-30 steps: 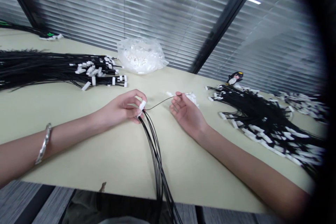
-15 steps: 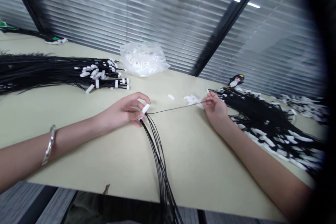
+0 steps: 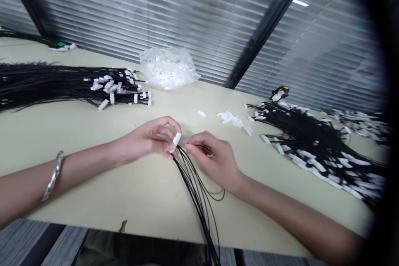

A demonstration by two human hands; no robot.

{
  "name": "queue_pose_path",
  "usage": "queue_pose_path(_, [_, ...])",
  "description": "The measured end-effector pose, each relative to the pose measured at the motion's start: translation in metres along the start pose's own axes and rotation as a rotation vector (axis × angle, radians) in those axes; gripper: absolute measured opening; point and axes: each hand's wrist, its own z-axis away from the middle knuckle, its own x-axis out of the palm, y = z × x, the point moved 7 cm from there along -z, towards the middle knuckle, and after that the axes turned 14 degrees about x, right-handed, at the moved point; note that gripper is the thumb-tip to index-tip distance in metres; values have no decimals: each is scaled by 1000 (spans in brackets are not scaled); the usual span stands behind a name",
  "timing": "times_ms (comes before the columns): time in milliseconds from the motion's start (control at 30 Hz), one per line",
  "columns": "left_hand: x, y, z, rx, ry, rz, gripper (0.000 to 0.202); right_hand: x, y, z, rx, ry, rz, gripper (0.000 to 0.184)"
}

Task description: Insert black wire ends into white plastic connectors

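Observation:
My left hand [image 3: 155, 138] pinches a white plastic connector [image 3: 176, 139] between thumb and fingers. From the connector a bundle of thin black wires [image 3: 199, 205] hangs down over the table's front edge. Close by on its right, my right hand [image 3: 215, 156] is closed in a pinch on one black wire [image 3: 202, 146], whose end sits near the fingertips beside the connector. That wire's slack loops below the right hand. Whether its tip touches the connector is too small to tell.
Loose white connectors [image 3: 232, 119] lie beyond my right hand. Black wire bundles with white connectors spread at left [image 3: 62, 85] and right [image 3: 311, 137]. A clear plastic bag [image 3: 168, 69] of white pieces and a penguin figure [image 3: 279, 93] stand near the blinds [image 3: 187, 16].
My right hand has come left from beside the right-hand wire pile to near the connector. The wire it holds, stretched taut before, now hangs in a slack loop. My left hand keeps its grip.

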Motion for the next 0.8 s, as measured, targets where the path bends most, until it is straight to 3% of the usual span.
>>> queue_pose_path(100, [3,0,1,-5,-26,8,24,-1,-5,4,-21,63,80,13])
queue_pose_path(267, [3,-1,1,-10,-34,4,25,4,6,-3,99,-38,56,17])
queue_pose_path(433, [3,-1,0,-10,-35,3,24,4,9,-3,164,-30,27,22])
queue_pose_path(800, [1,-4,1,-12,-20,6,25,-2,7,-3,153,52,51,20])
